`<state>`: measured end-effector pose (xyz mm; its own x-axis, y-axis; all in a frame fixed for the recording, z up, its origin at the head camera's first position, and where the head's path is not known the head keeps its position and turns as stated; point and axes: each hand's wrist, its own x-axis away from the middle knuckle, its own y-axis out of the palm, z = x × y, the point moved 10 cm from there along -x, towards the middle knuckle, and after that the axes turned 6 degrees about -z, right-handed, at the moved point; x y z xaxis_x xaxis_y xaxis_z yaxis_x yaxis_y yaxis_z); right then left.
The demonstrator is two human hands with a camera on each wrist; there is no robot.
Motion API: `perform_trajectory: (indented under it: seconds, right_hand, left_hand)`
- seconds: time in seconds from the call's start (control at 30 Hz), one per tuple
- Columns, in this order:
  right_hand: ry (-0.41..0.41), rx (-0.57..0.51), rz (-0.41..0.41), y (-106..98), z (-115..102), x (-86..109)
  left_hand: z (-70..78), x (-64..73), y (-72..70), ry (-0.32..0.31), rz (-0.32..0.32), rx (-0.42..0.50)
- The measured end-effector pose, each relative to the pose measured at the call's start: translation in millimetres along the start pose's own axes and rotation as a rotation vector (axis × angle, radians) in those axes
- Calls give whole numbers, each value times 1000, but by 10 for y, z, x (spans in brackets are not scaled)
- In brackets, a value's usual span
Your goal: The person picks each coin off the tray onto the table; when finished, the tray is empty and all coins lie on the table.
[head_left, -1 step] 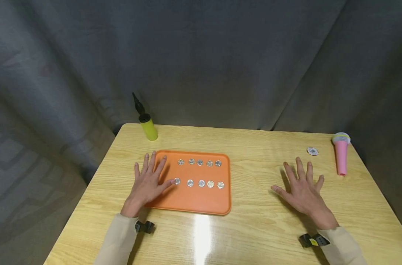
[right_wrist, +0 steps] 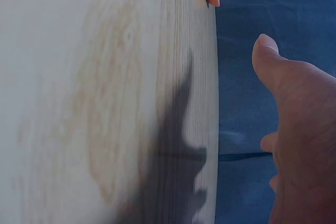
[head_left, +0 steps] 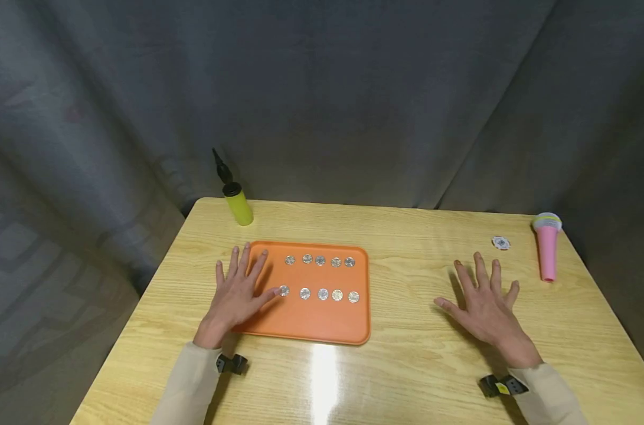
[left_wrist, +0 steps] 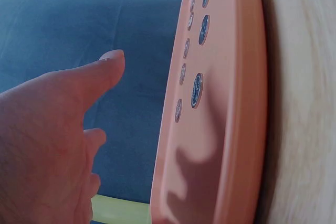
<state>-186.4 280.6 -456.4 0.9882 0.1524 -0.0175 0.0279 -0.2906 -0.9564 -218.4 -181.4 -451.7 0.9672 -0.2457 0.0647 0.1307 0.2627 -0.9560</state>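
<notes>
An orange tray [head_left: 300, 324] lies on the wooden table, bearing two rows of small silvery coins [head_left: 323, 294]. Over the tray's left end hovers my left hand [head_left: 236, 298], fingers spread and holding nothing. Its thumb tip overlaps the leftmost coin of the near row in the head view. In the left wrist view the hand [left_wrist: 52, 103] is above the tray [left_wrist: 247, 129], which shows its shadow. My right hand [head_left: 486, 310] is spread over the bare wood right of the tray, also holding nothing; its shadow falls on the table in the right wrist view.
A yellow-green hand pump [head_left: 239, 206] with a black top stands at the back left. Beyond the right hand lies a white patterned poker chip [head_left: 500, 242]. A pink toy microphone [head_left: 548, 251] is near the table's right edge. Grey curtains [head_left: 332, 106] hang behind.
</notes>
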Motion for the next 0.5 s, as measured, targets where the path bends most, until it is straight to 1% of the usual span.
perform_trajectory:
  seconds: [0.27,0.5]
  right_hand:
    - [-15,-8,5,1,-31,-3]
    - [-12,2,1,-13,-55,-20]
  left_hand:
    - [3,17,3,0,-6,1]
    - [-11,27,1,-4,-8,-1]
